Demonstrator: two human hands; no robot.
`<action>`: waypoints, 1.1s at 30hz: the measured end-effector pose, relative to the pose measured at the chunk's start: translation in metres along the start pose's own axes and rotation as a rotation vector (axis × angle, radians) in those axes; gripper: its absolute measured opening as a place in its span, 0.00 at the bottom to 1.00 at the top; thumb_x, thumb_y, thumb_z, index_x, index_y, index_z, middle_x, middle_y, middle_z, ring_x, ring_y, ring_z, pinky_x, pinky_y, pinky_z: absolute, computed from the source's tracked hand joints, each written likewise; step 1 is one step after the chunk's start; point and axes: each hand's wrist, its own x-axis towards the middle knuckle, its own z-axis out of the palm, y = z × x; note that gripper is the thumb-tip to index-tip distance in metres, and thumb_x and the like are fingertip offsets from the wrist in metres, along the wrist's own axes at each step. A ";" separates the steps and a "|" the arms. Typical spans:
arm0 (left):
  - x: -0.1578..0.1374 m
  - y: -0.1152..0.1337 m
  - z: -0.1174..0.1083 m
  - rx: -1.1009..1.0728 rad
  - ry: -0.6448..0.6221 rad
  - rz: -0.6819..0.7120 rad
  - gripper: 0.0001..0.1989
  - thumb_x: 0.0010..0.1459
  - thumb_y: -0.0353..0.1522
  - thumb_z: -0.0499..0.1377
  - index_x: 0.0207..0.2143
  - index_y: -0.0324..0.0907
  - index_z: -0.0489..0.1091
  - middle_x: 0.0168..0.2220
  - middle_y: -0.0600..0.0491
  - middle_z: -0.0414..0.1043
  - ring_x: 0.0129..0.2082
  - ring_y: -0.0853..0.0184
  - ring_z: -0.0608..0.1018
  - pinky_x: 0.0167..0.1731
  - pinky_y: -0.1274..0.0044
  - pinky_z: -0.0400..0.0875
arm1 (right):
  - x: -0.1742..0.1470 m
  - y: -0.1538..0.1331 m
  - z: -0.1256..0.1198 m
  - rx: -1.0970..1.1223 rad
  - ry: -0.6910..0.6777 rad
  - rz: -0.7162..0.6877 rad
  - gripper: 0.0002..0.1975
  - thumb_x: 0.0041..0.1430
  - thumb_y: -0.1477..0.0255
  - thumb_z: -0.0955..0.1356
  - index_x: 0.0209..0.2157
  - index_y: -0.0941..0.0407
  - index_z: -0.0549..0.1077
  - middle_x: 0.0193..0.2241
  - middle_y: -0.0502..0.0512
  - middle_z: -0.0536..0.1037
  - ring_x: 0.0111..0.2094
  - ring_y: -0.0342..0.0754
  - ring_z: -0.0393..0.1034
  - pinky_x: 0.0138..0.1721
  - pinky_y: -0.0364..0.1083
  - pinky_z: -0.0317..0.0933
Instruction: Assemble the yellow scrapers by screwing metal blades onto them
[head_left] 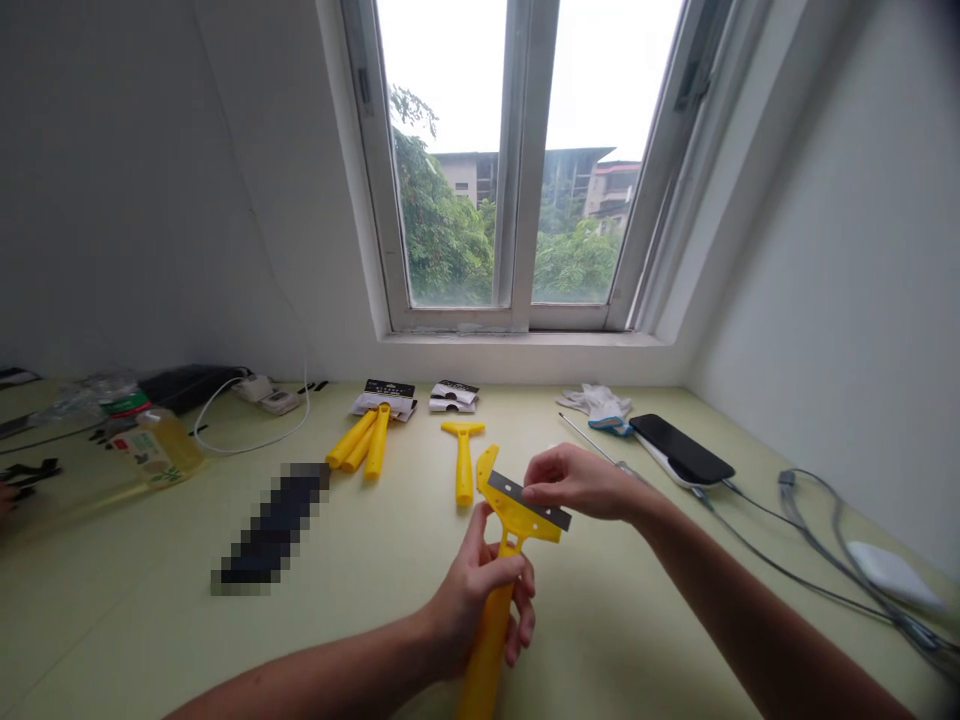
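My left hand (469, 605) is wrapped round the handle of a yellow scraper (489, 640), which stands up with its wide head towards the window. A thin dark metal blade (553, 516) with holes lies along the scraper's head, slightly askew. Thumb and fingers of my right hand (581, 482) pinch the blade near its middle, hiding part of it. Whether the blade is fixed to the head, I cannot tell. Just beyond lies a yellow T-shaped piece (464, 475). Several yellow handles (377, 445) lie further left, by a black-and-white packaging card (388, 392).
Behind are folded cards (454, 396), a white glove (596, 402) and a thin metal rod (585, 438). Right: a black phone (682, 448), grey cables (795, 575) and a white rounded object (896, 574). Left: a pixelated dark shape (274, 525), a bottle of yellow liquid (154, 445).
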 end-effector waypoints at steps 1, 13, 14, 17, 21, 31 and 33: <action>0.000 -0.001 0.000 -0.004 0.006 0.004 0.25 0.57 0.30 0.51 0.53 0.52 0.43 0.29 0.57 0.67 0.16 0.71 0.72 0.09 0.84 0.64 | 0.000 0.001 0.001 -0.003 -0.007 -0.007 0.15 0.50 0.61 0.69 0.30 0.61 0.75 0.24 0.52 0.73 0.24 0.41 0.63 0.25 0.39 0.56; -0.001 -0.008 0.001 -0.011 0.016 0.007 0.22 0.57 0.29 0.50 0.51 0.51 0.44 0.29 0.57 0.68 0.15 0.72 0.70 0.09 0.84 0.63 | 0.003 -0.002 0.018 -0.136 0.047 0.012 0.11 0.51 0.65 0.67 0.29 0.60 0.74 0.25 0.51 0.75 0.25 0.42 0.65 0.24 0.39 0.57; -0.001 -0.009 0.000 -0.011 0.018 0.014 0.21 0.56 0.29 0.50 0.50 0.50 0.45 0.29 0.57 0.68 0.15 0.73 0.70 0.09 0.84 0.63 | 0.002 -0.004 0.018 -0.159 0.046 0.018 0.11 0.51 0.65 0.67 0.29 0.59 0.74 0.25 0.52 0.76 0.25 0.42 0.66 0.24 0.39 0.57; -0.001 -0.010 0.000 -0.014 0.019 0.036 0.18 0.55 0.29 0.50 0.47 0.49 0.47 0.30 0.57 0.68 0.14 0.74 0.69 0.07 0.85 0.60 | 0.000 -0.007 0.018 -0.205 0.039 0.023 0.11 0.51 0.65 0.66 0.28 0.59 0.73 0.25 0.51 0.76 0.25 0.42 0.66 0.23 0.38 0.57; -0.002 -0.010 -0.001 -0.017 0.008 0.031 0.20 0.55 0.29 0.50 0.49 0.50 0.47 0.30 0.57 0.67 0.13 0.74 0.69 0.07 0.86 0.59 | 0.000 -0.008 0.019 -0.250 0.052 0.001 0.10 0.51 0.65 0.66 0.27 0.58 0.73 0.24 0.51 0.75 0.24 0.41 0.65 0.22 0.38 0.55; -0.005 -0.010 -0.002 -0.029 -0.029 0.046 0.19 0.56 0.28 0.51 0.48 0.49 0.48 0.32 0.56 0.67 0.14 0.74 0.70 0.07 0.85 0.60 | -0.001 -0.013 0.025 -0.221 0.066 -0.017 0.10 0.51 0.66 0.66 0.28 0.58 0.74 0.24 0.52 0.75 0.24 0.42 0.66 0.22 0.39 0.55; -0.006 -0.008 -0.001 -0.028 -0.030 0.043 0.21 0.55 0.27 0.51 0.49 0.50 0.48 0.32 0.56 0.68 0.14 0.73 0.71 0.07 0.85 0.61 | -0.001 -0.014 0.025 -0.224 0.053 -0.023 0.10 0.51 0.66 0.66 0.28 0.58 0.74 0.24 0.51 0.75 0.24 0.42 0.66 0.23 0.39 0.56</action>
